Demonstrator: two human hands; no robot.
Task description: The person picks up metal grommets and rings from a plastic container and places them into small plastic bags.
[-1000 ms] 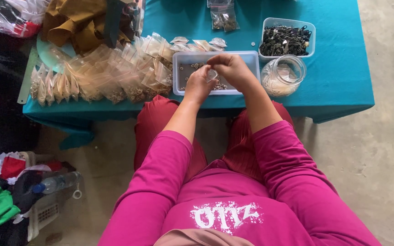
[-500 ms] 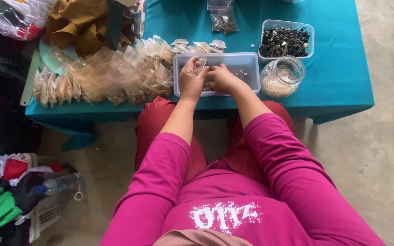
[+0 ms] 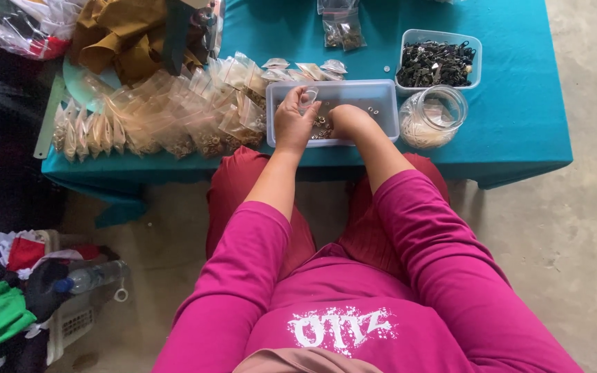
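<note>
Our left hand (image 3: 294, 119) pinches a small clear bag (image 3: 309, 94) above the grey tray (image 3: 388, 110); our right hand (image 3: 347, 121) is curled inside the tray on small metal rings (image 3: 321, 128), grip unclear. Filled bags (image 3: 167, 114) crowd the tray's left edge, a glass jar (image 3: 433, 116) its right.

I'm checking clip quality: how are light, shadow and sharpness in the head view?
Head view: soft, even daylight, no harsh glare; only a faint shadow under the teal table. The left hand and right hand in the clear tray look slightly soft, and the small parts there are too fine to resolve.
</note>
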